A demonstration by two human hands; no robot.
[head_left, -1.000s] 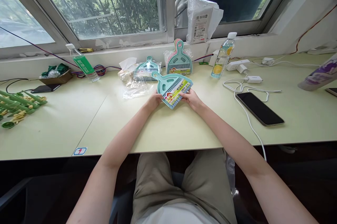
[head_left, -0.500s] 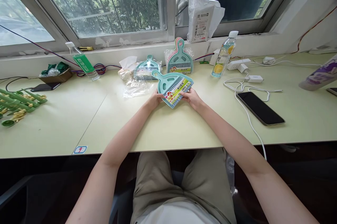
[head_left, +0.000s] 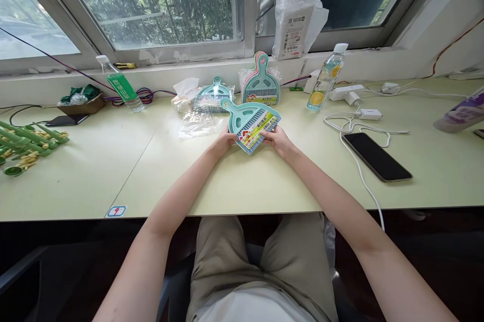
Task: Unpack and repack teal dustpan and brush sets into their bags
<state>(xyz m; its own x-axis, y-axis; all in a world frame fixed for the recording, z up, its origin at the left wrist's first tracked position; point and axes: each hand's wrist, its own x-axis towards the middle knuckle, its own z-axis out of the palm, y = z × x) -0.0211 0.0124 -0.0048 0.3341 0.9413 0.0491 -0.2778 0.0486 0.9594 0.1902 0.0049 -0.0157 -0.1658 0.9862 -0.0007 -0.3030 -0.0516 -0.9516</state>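
A teal mini dustpan and brush set [head_left: 245,115] with a colourful label is held tilted above the table, its handle toward the upper left. My left hand [head_left: 226,141] grips its lower left edge, thumb on the front. On the opposite side, my right hand [head_left: 278,140] pinches the right edge by the label; fingers behind it are hidden. Just beyond lies another teal dustpan set [head_left: 214,92] in clear plastic. Several stacked dustpan sets [head_left: 261,82], teal in front with pink and other colours behind, lean against the wall.
A crumpled plastic wrapper [head_left: 196,123] lies left of the held set. To the right are a bottle with orange slices [head_left: 325,80], a white cable [head_left: 355,161] and a black phone [head_left: 376,156]. Leftward stand a green-labelled bottle [head_left: 121,85] and green stalk-like pieces [head_left: 30,140].
The view has shifted slightly, so the scene sits a little differently in the picture. Both hands keep their hold on the dustpan set, with almost no movement.
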